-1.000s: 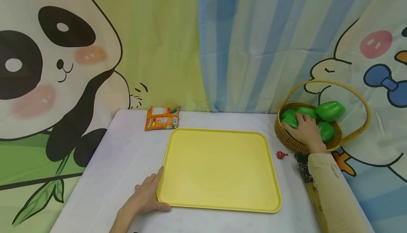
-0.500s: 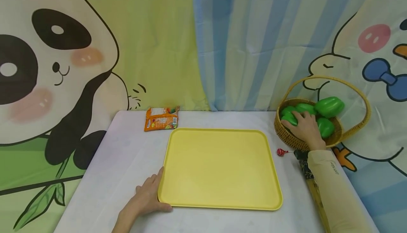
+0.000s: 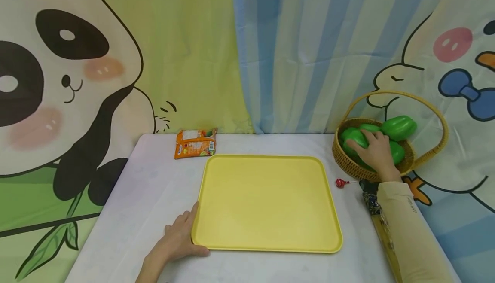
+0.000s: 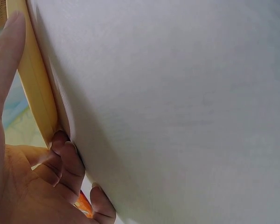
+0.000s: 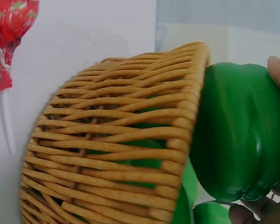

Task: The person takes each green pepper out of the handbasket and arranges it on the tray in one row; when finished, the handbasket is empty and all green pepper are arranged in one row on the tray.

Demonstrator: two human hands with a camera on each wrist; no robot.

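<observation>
My right hand (image 3: 377, 152) grips a green bell pepper (image 3: 355, 139) over the left part of the wicker basket (image 3: 348, 168). In the right wrist view this bell pepper (image 5: 245, 130) stands out above the basket's rim, with the thumb on one side and fingertips on the other. Several more green peppers (image 3: 398, 127) lie in the basket, partly hidden by the hand. At the near left corner of the yellow tray (image 3: 267, 205), my left hand (image 3: 178, 238) holds the edge. Its thumb lies along the tray's front, and its bent fingers (image 4: 70, 163) reach the left side.
A red-wrapped lollipop (image 3: 340, 183) lies between tray and basket. An orange snack packet (image 3: 195, 143) is behind the tray. Partly under my right sleeve lies a long dark and gold thing (image 3: 377, 223). The basket's tall handle (image 3: 398, 94) arches over the peppers.
The right hand has raised the bell pepper a little within the basket and turned slightly. The left hand stays at the tray's corner. The whole view has shifted slightly.
</observation>
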